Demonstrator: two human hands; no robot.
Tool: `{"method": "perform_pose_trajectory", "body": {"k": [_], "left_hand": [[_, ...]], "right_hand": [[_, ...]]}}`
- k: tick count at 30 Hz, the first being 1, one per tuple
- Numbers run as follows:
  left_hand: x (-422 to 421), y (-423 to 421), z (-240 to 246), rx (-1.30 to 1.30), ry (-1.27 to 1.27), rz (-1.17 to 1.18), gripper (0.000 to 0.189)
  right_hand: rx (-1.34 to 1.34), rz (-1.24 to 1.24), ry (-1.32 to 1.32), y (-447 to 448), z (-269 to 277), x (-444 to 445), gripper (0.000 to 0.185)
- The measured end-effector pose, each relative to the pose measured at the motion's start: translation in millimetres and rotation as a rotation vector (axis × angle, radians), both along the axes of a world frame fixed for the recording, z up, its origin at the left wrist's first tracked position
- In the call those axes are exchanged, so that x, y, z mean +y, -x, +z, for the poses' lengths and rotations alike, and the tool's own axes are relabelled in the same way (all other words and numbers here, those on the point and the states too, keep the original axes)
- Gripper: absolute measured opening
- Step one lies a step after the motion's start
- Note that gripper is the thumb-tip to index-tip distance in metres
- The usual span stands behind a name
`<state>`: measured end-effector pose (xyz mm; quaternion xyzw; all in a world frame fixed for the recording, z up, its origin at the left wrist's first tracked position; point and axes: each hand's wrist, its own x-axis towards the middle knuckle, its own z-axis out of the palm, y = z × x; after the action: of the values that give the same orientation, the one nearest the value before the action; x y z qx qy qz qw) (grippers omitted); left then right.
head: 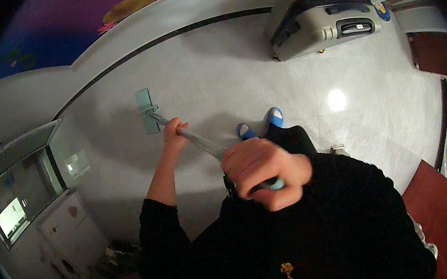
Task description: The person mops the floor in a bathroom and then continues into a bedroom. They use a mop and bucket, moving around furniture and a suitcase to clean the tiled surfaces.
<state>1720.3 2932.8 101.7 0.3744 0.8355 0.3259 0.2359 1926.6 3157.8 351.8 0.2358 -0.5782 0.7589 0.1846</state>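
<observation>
A flat mop with a pale green, see-through-looking head [147, 125] stands on the light tiled floor, ahead and to the left of me. Its light handle [203, 142] slants up towards my body. My left hand [174, 132] is wrapped around the handle a short way above the head. Close to the camera, my right hand [266, 171] grips the upper end of the handle. A pale blue tip [275, 183] of it shows between the curled fingers.
A silver suitcase [310, 34] is at the far right by the wall. Blue slippers [275, 118] are on my feet. To the left are a window [23, 195] and a stained white door panel [68, 231]. Reddish-brown furniture [437, 202] is at the right.
</observation>
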Motion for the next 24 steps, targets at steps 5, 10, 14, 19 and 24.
{"method": "perform_pose_trajectory", "body": {"k": [5,10,14,19,24], "left_hand": [[12,-1,3,-0.002,0.021,-0.091,0.029],[93,-50,-10,-0.053,0.284,-0.253,0.018],[200,-155,-11,0.052,0.338,-0.511,0.005],[365,-314,53,-0.224,0.091,-0.958,0.015],[435,-419,103,-0.279,0.077,-1.005,0.022]], "right_hand": [[-0.083,-0.047,-0.004,-13,-5,2,0.002],[-0.246,-0.193,0.115,-89,-5,72,0.011],[-0.362,-0.409,0.145,-191,26,162,0.037],[-0.491,-0.651,-0.206,-373,109,263,0.041],[-0.38,-0.399,-0.187,-464,170,327,0.031]]}}
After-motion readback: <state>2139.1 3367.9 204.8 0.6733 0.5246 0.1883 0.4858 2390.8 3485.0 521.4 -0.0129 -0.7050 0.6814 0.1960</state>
